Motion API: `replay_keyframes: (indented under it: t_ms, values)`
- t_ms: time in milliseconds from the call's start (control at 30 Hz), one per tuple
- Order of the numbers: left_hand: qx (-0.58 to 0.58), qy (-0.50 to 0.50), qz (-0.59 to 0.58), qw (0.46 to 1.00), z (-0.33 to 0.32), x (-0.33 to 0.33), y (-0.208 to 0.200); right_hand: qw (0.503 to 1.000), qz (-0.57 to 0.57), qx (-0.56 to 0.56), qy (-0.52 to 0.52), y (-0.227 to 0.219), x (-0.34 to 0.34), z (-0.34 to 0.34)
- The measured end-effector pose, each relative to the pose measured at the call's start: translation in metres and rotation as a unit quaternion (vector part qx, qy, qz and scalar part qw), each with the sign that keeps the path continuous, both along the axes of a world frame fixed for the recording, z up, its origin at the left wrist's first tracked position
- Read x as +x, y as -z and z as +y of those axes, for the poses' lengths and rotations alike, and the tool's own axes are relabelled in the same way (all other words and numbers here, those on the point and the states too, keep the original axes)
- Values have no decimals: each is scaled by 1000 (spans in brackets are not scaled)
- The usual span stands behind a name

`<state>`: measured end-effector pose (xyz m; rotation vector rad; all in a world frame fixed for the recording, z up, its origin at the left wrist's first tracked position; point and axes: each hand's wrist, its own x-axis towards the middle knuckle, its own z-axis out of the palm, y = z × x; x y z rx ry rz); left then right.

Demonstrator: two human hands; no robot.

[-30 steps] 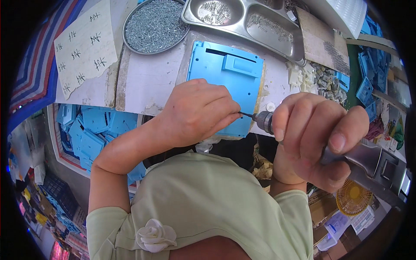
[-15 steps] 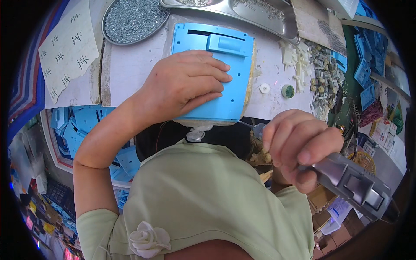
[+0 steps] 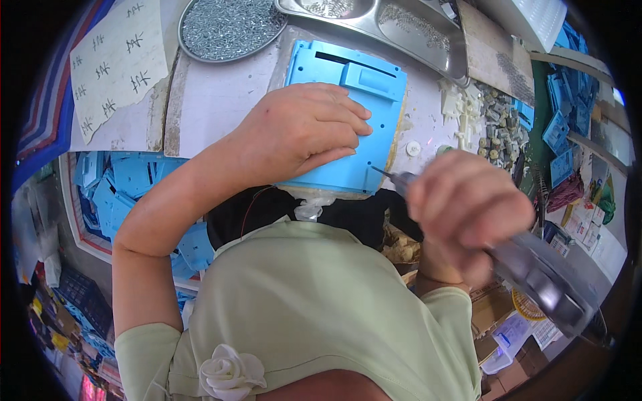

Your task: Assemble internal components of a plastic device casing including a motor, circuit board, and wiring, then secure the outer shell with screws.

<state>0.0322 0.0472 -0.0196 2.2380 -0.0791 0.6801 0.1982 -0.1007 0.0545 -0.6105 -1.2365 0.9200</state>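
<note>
A light blue plastic panel (image 3: 378,140) lies on a worn pad at the table's near edge, with a raised block, a long slot and small holes in its face. My left hand (image 3: 304,130) rests flat across it, fingers extended and a little apart. In my right hand (image 3: 468,207), blurred by motion, is a grey electric screwdriver (image 3: 545,277), its body slanting down to the right. Its thin bit points left, with the tip at a hole near the panel's lower right corner. Whether the tip touches the panel, I cannot tell.
A round metal dish of screws (image 3: 231,27) and a steel compartment tray (image 3: 408,50) stand beyond the panel. To the right lie white plastic pieces (image 3: 458,110) and a heap of small grey parts (image 3: 501,127). A crate (image 3: 73,200) of blue panels sits lower left.
The screwdriver's bit has moved from the panel's lower edge up to a hole near its corner. The whole view has shifted slightly, while my left hand stays on the panel.
</note>
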Motion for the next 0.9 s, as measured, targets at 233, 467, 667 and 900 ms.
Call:
replay_keyframes:
  t_ms: [233, 467, 667, 900]
  values:
    - [-18, -8, 5, 1000, -1, -1, 1, 991, -130, 4, -29, 7, -3, 15]
    - [-22, -4, 9, 1000, 0, -1, -1, 995, -62, -30, 77, 2, 22, 27]
    - [-24, -4, 23, 999, 0, -1, -1, 994, -96, -37, 35, 8, 20, 37]
    - [-20, -1, 27, 999, 0, -2, 0, 996, -10, 16, 87, 6, 62, 78]
